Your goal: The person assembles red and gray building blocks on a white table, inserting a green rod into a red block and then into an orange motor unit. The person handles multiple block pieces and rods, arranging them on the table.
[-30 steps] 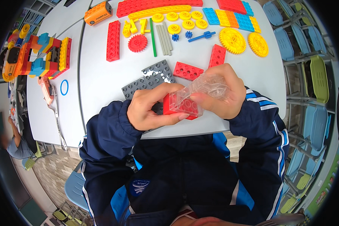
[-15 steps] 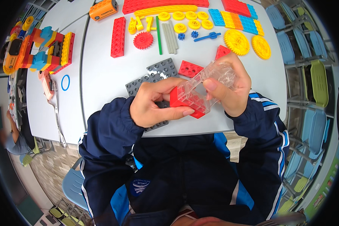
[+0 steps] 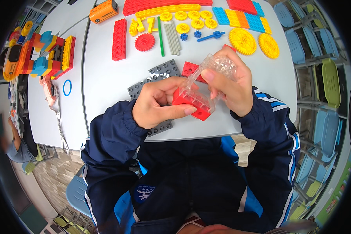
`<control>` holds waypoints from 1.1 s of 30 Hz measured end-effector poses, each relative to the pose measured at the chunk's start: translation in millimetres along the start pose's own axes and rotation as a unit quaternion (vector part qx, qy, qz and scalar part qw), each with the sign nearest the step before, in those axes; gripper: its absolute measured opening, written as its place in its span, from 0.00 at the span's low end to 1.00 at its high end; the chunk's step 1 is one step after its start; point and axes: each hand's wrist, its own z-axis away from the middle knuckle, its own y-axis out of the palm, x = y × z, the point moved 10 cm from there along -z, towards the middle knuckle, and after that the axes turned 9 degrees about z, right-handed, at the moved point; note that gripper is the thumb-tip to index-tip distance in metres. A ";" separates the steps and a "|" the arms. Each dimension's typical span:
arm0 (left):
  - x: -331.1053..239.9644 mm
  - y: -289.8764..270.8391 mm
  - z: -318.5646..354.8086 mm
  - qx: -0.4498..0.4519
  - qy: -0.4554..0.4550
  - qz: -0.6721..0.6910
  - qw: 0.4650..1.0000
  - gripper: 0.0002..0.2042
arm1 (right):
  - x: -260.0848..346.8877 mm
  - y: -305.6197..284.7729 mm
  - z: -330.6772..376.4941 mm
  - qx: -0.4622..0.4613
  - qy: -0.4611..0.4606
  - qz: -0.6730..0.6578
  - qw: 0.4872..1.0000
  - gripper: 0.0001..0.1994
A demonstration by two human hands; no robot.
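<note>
Both my hands hold one assembly above the near edge of the white table point(image 3: 105, 82). My left hand point(image 3: 158, 103) grips a red brick point(image 3: 193, 106) from the left, thumb under its lower edge. My right hand point(image 3: 232, 85) holds a clear plastic brick point(image 3: 214, 66) that sits tilted against the top of the red brick. Under my left hand lie grey studded plates point(image 3: 163, 70), partly hidden. A small red plate point(image 3: 190, 68) lies just behind the clear brick.
Sorted parts fill the table's far side: a long red brick point(image 3: 119, 34), a red gear point(image 3: 144, 41), yellow gears point(image 3: 242, 41), grey rods point(image 3: 171, 33), a green rod point(image 3: 160, 36), coloured plates point(image 3: 241, 17). A colourful brick model point(image 3: 43, 54) stands on the left table. Stacked chairs point(image 3: 323, 78) line the right.
Both hands have lifted the red and clear bricks slightly and turned them, so the clear brick now tilts up to the right. The view has shifted a little.
</note>
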 end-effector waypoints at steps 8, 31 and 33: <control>1.2 -1.6 -3.0 -0.005 -0.007 0.028 1.000 0.21 | -3.3 -1.5 -6.7 -0.002 0.006 0.000 1.000 0.12; 4.8 -4.6 -3.1 -0.066 -0.072 0.072 0.993 0.18 | 14.8 -4.0 -2.2 -0.056 -0.033 0.099 0.993 0.12; 4.3 -4.3 -3.1 -0.068 -0.060 0.077 0.993 0.18 | 10.6 -3.7 -3.8 -0.052 -0.011 0.086 0.995 0.12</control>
